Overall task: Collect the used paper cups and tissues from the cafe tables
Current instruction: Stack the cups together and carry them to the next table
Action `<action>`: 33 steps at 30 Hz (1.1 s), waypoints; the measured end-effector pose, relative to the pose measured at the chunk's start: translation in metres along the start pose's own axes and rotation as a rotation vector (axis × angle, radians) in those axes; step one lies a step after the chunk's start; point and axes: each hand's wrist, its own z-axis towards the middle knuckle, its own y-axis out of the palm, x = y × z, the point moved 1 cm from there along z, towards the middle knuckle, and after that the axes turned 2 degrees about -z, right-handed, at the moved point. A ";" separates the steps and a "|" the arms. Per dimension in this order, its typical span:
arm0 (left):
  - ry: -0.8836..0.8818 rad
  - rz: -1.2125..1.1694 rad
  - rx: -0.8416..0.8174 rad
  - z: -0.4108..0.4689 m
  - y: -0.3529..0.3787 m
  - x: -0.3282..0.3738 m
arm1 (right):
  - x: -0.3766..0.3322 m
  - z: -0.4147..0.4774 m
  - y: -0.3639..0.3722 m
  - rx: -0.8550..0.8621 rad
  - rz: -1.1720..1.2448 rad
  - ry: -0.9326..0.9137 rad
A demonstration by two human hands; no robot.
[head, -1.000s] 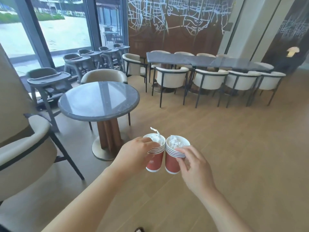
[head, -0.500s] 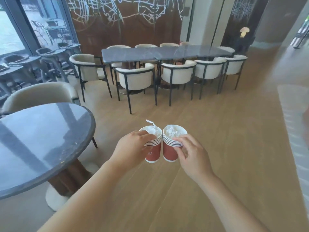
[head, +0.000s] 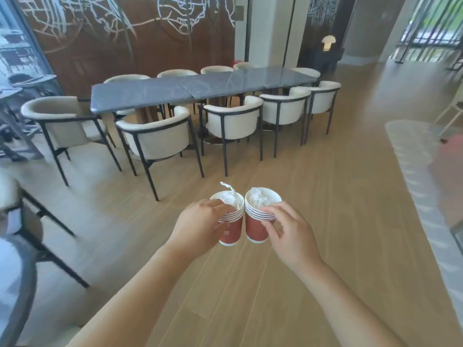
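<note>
So each hand's got a stack of red paper cups: left hand (head: 200,225) wrapped round the left stack (head: 230,227), right hand (head: 288,232) pinching the right stack (head: 258,225), both touching side by side over the wood floor (head: 325,221). Crumpled tissues (head: 260,197) stuffed in the tops, long grey bench (head: 200,88) way off behind.
</note>
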 end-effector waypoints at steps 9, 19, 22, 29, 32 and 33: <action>0.054 -0.055 0.066 0.217 0.052 -0.043 | 0.132 0.181 0.029 0.057 -0.051 -0.017; 0.153 -0.001 0.090 0.502 0.119 -0.114 | 0.290 0.429 0.089 0.089 -0.063 -0.024; 0.160 -0.021 0.081 0.588 0.142 -0.123 | 0.342 0.493 0.094 0.118 -0.080 0.010; 0.225 -0.108 0.026 0.772 0.221 -0.117 | 0.491 0.600 0.097 0.184 -0.092 0.090; 0.253 -0.117 0.025 0.858 0.261 -0.112 | 0.561 0.658 0.095 0.183 -0.120 0.105; 0.264 -0.121 0.026 0.887 0.273 -0.110 | 0.585 0.680 0.094 0.181 -0.128 0.109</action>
